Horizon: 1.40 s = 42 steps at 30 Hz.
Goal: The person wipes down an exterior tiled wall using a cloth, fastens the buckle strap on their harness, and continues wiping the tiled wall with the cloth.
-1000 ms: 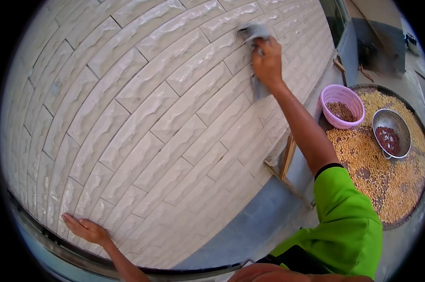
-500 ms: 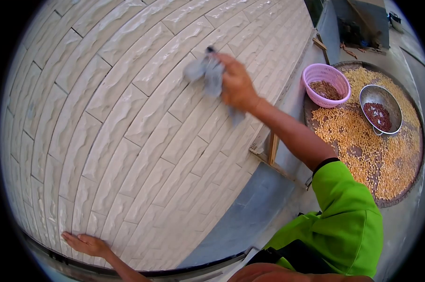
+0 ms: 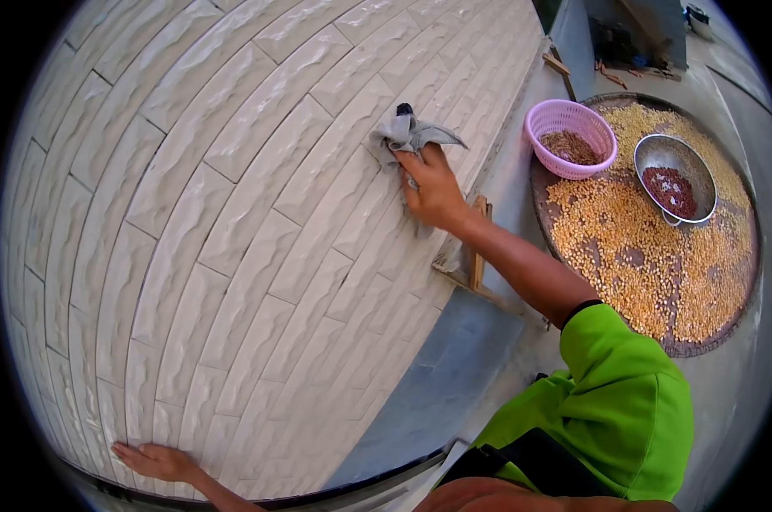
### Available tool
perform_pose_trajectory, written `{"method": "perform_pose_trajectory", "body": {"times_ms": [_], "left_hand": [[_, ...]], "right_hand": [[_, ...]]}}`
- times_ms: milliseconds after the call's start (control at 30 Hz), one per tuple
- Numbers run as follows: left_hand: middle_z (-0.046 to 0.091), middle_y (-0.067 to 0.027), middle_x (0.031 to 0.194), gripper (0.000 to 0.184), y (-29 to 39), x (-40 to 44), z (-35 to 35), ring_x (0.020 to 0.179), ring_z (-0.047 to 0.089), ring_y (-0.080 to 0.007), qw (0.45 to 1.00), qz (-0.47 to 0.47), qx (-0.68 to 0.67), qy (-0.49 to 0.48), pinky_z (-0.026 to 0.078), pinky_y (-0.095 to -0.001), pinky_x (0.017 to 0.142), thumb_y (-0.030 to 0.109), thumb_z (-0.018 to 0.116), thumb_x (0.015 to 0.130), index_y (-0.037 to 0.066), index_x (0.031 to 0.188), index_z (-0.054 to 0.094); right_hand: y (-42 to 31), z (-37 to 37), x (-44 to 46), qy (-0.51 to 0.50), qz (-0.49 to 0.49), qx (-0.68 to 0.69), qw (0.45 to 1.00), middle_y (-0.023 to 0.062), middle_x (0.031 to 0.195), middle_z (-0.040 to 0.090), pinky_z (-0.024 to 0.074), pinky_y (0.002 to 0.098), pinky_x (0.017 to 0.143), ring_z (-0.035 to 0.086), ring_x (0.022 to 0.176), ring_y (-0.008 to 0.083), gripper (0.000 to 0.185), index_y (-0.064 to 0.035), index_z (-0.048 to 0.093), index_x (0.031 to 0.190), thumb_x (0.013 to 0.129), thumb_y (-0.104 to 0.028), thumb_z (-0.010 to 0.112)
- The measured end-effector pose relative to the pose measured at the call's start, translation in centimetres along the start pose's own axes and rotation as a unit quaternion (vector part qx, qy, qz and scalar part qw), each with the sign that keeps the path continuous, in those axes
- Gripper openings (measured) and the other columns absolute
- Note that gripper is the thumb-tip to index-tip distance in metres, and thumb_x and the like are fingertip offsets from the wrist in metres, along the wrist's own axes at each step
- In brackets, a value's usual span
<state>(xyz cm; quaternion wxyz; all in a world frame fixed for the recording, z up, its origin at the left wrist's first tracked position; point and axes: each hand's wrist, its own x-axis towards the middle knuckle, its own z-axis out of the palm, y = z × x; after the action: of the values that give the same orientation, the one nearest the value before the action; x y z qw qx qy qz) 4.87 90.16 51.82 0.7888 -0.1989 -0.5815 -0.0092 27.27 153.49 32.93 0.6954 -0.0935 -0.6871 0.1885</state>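
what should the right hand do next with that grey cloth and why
Probably a short, firm stroke of the grey cloth along the brick-style tiled wall: the right hand grips it bunched up at the wall, and the left hand lies open on the tiles at the lower left, apparently steadying the body.

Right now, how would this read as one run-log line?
Left hand: resting on tiled wall | Right hand: gripping grey cloth against tiled wall | Nearby: round tray bearing pink basket, metal bowl
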Motion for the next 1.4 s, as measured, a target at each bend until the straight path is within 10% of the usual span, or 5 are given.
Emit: {"method": "perform_pose_trajectory", "body": {"times_ms": [300, 567, 867, 1167, 1400], "left_hand": [[0.048, -0.0192, 0.154, 0.046, 0.6, 0.1, -0.3, 0.142, 0.045, -0.0378, 1.000, -0.005, -0.002, -0.001, 0.036, -0.0467, 0.118, 0.019, 0.039, 0.110, 0.003, 0.152, 0.048], [0.051, -0.0200, 0.152, 0.048, -0.4, -0.3, 0.3, 0.141, 0.046, -0.0397, 1.000, -0.005, 0.001, 0.005, 0.037, -0.0500, 0.117, 0.023, 0.040, 0.108, 0.004, 0.150, 0.051], [0.049, -0.0189, 0.154, 0.046, 0.2, -0.2, 0.2, 0.142, 0.045, -0.0369, 1.000, -0.020, 0.008, 0.001, 0.035, -0.0469, 0.118, 0.019, 0.041, 0.109, 0.002, 0.151, 0.049], [0.050, -0.0201, 0.153, 0.046, 0.6, 0.2, -0.1, 0.140, 0.047, -0.0378, 0.999, -0.005, -0.037, 0.012, 0.036, -0.0481, 0.117, 0.019, 0.043, 0.108, 0.001, 0.148, 0.052], [0.050, -0.0231, 0.153, 0.051, 0.6, 0.3, -0.1, 0.139, 0.047, -0.0422, 0.999, 0.002, -0.043, 0.019, 0.033, -0.0505, 0.120, 0.024, 0.041, 0.104, -0.001, 0.147, 0.052]], "right_hand": [[10.4, -1.8, 1.3, 0.131, 0.215, -0.046, 0.967, 0.0323, 0.134, 0.052, 0.0407, 0.0476, 0.108, 0.049, 0.123, 0.0504, 0.050, 0.0063, 0.056, 0.136, 0.086, 0.000, 0.056], [3.2, 0.1, -4.8, 0.041, 0.103, -0.085, 0.990, 0.0357, 0.136, 0.044, 0.0348, 0.0480, 0.114, 0.041, 0.130, 0.0533, 0.066, 0.0035, 0.042, 0.150, 0.086, 0.000, 0.055], [14.7, -0.9, -2.5, 0.106, 0.368, -0.124, 0.915, 0.0379, 0.131, 0.048, 0.0382, 0.0461, 0.111, 0.048, 0.125, 0.0519, 0.061, 0.0036, 0.046, 0.148, 0.089, -0.007, 0.055], [-0.3, 2.5, -6.6, 0.074, 0.373, -0.023, 0.925, 0.0345, 0.143, 0.044, 0.0335, 0.0432, 0.116, 0.042, 0.135, 0.0481, 0.061, 0.0047, 0.045, 0.149, 0.090, -0.005, 0.056], [-12.4, 7.1, -13.3, 0.071, 0.195, -0.029, 0.978, 0.0338, 0.137, 0.042, 0.0321, 0.0439, 0.116, 0.042, 0.132, 0.0489, 0.064, 0.0084, 0.036, 0.152, 0.092, 0.000, 0.055]]}}
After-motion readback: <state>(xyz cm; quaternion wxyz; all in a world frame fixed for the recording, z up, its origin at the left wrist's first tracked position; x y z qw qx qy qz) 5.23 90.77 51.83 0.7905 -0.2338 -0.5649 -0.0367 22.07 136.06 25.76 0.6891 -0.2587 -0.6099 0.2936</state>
